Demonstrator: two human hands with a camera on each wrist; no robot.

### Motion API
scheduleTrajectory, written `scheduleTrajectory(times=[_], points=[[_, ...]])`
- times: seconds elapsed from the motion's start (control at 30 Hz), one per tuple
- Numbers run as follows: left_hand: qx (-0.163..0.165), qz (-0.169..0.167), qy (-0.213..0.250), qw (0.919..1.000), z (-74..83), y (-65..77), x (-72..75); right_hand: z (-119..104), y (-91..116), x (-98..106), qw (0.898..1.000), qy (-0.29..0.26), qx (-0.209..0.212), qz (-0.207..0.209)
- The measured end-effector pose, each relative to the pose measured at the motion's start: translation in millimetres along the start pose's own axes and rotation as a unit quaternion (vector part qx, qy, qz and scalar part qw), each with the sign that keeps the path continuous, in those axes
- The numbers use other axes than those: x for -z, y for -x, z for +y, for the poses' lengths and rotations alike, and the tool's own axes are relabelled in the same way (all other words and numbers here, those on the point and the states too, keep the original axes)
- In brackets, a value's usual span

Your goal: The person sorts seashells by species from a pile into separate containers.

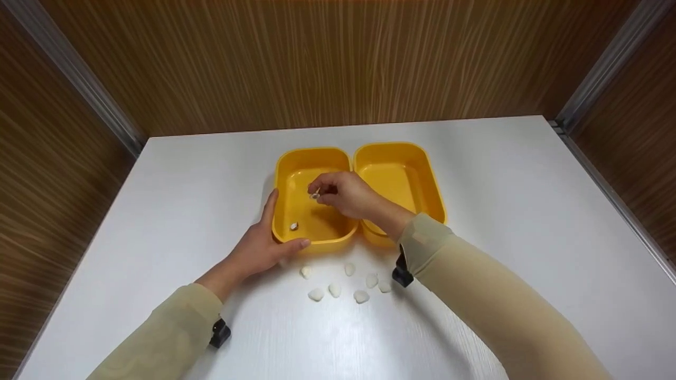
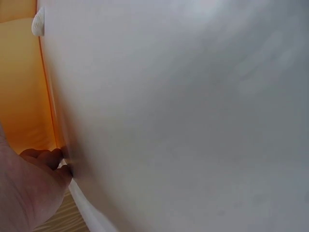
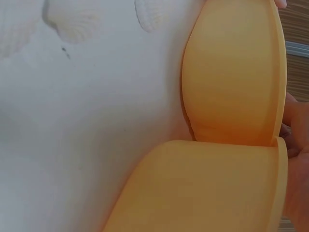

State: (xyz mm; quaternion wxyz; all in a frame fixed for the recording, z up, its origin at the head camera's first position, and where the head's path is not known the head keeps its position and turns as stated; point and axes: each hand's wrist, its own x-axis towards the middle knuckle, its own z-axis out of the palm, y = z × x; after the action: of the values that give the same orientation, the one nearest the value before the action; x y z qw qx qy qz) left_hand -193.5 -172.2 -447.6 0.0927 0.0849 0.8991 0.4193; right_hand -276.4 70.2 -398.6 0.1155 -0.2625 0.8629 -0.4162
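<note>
My right hand (image 1: 348, 194) pinches a small pale shell (image 1: 315, 196) with dark marks between thumb and fingertips, over the inside of the left yellow container (image 1: 296, 184). Another small shell (image 1: 294, 226) lies on that container's floor, near its front left corner. My left hand (image 1: 257, 248) holds the same container at that corner, thumb along the front rim and fingers against the left side. In the left wrist view, fingers (image 2: 50, 157) bend against the container's wall. The right wrist view shows the containers' outer walls; they hide part of the right hand.
To the right stands a second yellow container (image 1: 391, 179), side by side with the first. Several white ribbed shells (image 1: 334, 290) lie scattered on the white table (image 1: 507, 211) in front of them. Wood-grained panels (image 1: 338, 63) rise behind and at both sides.
</note>
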Motion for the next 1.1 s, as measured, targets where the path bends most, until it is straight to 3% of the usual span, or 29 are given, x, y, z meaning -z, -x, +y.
scheduleTrajectory(times=[0.4,0.7,1.1], points=[[-0.005,0.001,-0.003,1.0,-1.1,-0.9,-0.6,-1,-2,0,1.0,0.02,-0.01,0.019],[-0.005,-0.004,0.002,1.0,-0.8,-1.0,-0.9,-3,3,6,0.999,-0.019,-0.016,0.041],[-0.007,0.001,-0.006,1.0,-1.5,-1.6,-0.9,-26,28,49,0.992,-0.065,0.075,0.077]])
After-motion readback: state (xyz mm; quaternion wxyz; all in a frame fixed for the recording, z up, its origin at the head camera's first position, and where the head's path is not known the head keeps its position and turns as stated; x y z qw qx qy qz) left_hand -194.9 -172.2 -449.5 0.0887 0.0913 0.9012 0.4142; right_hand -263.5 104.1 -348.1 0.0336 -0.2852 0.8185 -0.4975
